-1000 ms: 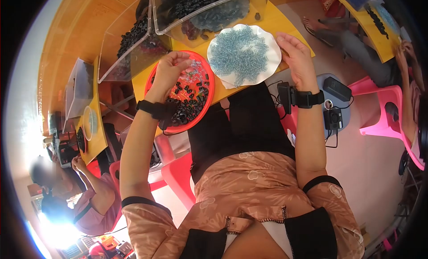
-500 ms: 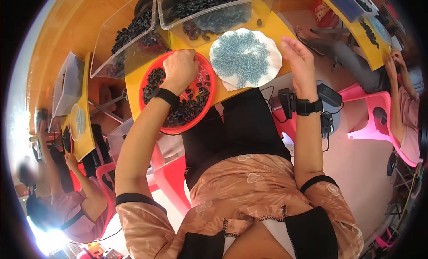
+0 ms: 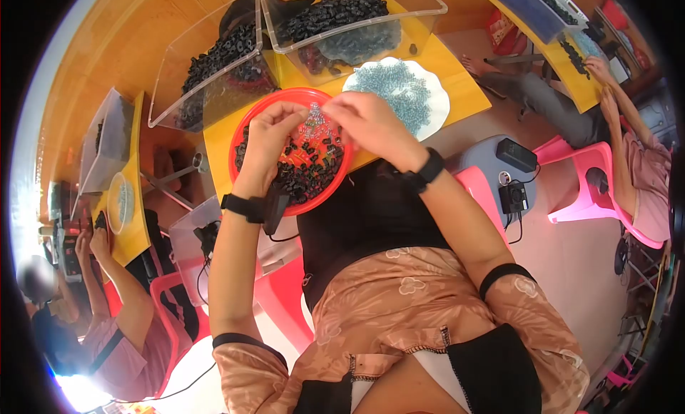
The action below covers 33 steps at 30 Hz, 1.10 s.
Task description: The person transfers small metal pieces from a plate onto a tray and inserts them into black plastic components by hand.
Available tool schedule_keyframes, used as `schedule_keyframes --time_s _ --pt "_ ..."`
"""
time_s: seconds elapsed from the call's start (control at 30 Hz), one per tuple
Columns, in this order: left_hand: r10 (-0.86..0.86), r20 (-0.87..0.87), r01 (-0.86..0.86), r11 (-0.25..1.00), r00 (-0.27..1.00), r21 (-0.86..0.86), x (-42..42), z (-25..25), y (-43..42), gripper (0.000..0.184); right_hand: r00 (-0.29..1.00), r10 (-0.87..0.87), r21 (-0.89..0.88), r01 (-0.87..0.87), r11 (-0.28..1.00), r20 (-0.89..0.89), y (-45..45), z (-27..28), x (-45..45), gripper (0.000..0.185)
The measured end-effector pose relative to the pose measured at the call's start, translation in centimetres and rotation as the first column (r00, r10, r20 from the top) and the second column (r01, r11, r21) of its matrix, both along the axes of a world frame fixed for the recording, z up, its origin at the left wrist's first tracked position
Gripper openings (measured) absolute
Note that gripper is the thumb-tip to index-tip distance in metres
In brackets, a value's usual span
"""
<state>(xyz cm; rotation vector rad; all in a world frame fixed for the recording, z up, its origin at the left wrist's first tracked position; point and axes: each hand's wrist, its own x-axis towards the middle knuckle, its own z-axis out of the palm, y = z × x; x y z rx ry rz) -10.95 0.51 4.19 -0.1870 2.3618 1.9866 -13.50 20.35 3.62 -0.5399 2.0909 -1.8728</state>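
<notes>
Both my hands are over a round red tray. My left hand is closed in a pinch at the tray's left side. From the right, my right hand reaches across the rim, its thumb and fingers pinched near the left fingertips. Anything between the fingertips is too small to make out. Small black parts lie heaped in the lower part of the tray, and small clear pieces are scattered at the top. Close behind my right hand sits a white scalloped plate with many pale blue transparent pieces.
Two clear plastic bins of black parts stand at the back of the yellow table. A grey stool with a black device is at the right. Other people sit at tables on both sides; pink chairs stand around.
My right hand has moved left from beside the white plate to the red tray, closing into a pinch. My left hand has shifted slightly left and down. The view has shifted a little.
</notes>
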Motion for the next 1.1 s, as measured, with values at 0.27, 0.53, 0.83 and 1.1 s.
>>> schedule_keyframes --time_s 0.27,0.53,0.83,1.1 --pt "0.004 -0.090 -0.001 0.999 0.996 0.043 1.1 -0.1 -2.0 0.014 0.984 0.118 -0.027 -0.115 0.993 0.137 -3.8 -0.1 -0.7 0.023" --pt "-0.096 -0.235 -0.123 0.633 0.967 -0.764 -1.2 -1.2 -2.6 0.013 0.828 0.052 0.423 0.230 0.876 -0.558 -1.9 -0.9 -2.4 0.020" --pt "-0.247 -0.198 -0.089 0.392 0.948 -0.916 -4.1 -3.4 -0.5 0.018 0.887 -0.093 0.285 0.243 0.927 -0.453 -0.1 -0.9 -0.4 0.020" --pt "-0.149 -0.198 -0.034 0.714 0.969 -0.700 -3.5 -3.2 -1.9 0.013 0.859 -0.140 0.217 0.277 0.936 -0.492 0.2 -1.7 -0.4 0.020"
